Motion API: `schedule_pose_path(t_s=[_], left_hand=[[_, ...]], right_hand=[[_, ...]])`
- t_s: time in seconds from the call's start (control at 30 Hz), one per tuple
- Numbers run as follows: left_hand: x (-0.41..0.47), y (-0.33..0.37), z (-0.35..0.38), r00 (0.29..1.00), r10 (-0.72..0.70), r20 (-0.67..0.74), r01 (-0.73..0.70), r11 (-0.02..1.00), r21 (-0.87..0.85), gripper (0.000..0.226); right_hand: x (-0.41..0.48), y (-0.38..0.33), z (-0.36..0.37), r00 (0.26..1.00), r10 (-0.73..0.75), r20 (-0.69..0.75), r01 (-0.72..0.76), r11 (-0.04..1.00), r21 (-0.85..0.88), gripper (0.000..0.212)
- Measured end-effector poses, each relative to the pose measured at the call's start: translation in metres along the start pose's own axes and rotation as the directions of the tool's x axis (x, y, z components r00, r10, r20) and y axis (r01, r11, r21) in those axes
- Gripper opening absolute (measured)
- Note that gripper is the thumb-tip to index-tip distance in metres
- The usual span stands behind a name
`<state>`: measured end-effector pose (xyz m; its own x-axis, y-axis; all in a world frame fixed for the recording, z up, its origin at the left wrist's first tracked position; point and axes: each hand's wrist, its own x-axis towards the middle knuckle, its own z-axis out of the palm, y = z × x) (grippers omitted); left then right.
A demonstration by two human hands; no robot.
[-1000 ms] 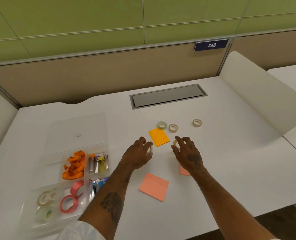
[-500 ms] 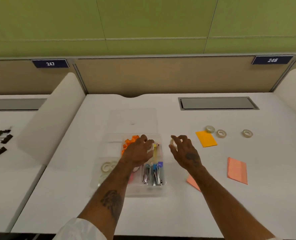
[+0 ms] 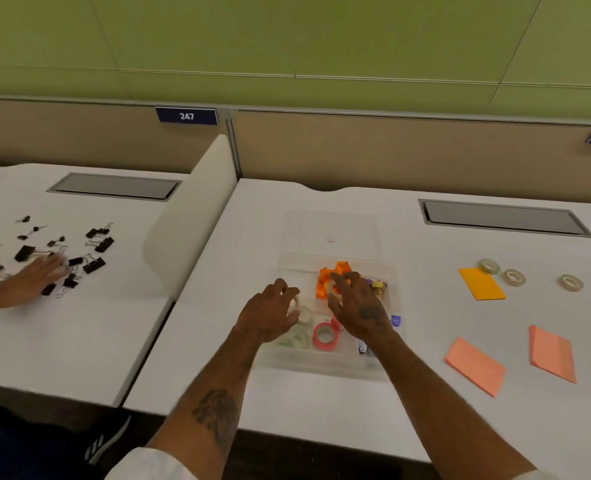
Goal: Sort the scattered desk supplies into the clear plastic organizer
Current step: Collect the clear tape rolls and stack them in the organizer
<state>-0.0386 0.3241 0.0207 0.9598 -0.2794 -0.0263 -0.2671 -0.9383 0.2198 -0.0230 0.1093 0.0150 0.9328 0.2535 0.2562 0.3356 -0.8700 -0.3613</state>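
Note:
The clear plastic organizer [image 3: 321, 370] sits on the white desk in front of me. It holds orange clips [image 3: 337, 271], a pink tape roll [image 3: 325, 336], clear tape rolls [image 3: 299, 338] and small metal tools. My left hand [image 3: 269, 315] hovers over its left compartments, pinching a small clear tape roll [image 3: 295, 302]. My right hand [image 3: 358, 308] is above the middle, with another small tape roll [image 3: 331, 289] between thumb and fingers. Three more tape rolls [image 3: 514, 277] lie on the desk at the right, beside an orange sticky pad [image 3: 481, 288].
Two salmon sticky pads [image 3: 475, 365] [image 3: 552, 353] lie right of the organizer, and its clear lid [image 3: 332, 230] lies behind it. A white divider [image 3: 190, 216] stands at the left. Beyond it, another person's hand [image 3: 34, 278] rests among black binder clips [image 3: 94, 265].
Both hands moved left from the sticky pads to above the organizer, each carrying a small tape roll. My view swung left, bringing the neighbouring desk into sight.

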Motion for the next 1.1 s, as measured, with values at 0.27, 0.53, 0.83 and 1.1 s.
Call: schedule_pose_path(t_s=[0.27, 0.53, 0.83, 1.1], left_hand=[[-0.020, -0.015, 0.010, 0.999, 0.018, 0.035, -0.018, 1.000, 0.011, 0.054], [-0.024, -0.019, 0.018, 0.998, 0.011, 0.058, -0.014, 0.999, 0.038, 0.063], [-0.025, -0.035, 0.018, 0.996, -0.086, -0.039, 0.090, 0.991, 0.101, 0.077], [-0.025, -0.036, 0.014, 0.987, -0.149, -0.066, 0.159, 0.969, 0.189, 0.083]], right_hand=[[0.004, -0.031, 0.015, 0.993, -0.089, 0.083, 0.088, 0.996, 0.007, 0.050], [0.006, -0.034, 0.021, 0.986, -0.095, 0.134, 0.097, 0.995, -0.004, 0.055], [0.006, -0.038, 0.027, 0.981, -0.146, 0.126, 0.148, 0.989, -0.008, 0.059], [0.009, -0.037, 0.031, 0.982, -0.115, 0.152, 0.119, 0.993, -0.021, 0.066]])
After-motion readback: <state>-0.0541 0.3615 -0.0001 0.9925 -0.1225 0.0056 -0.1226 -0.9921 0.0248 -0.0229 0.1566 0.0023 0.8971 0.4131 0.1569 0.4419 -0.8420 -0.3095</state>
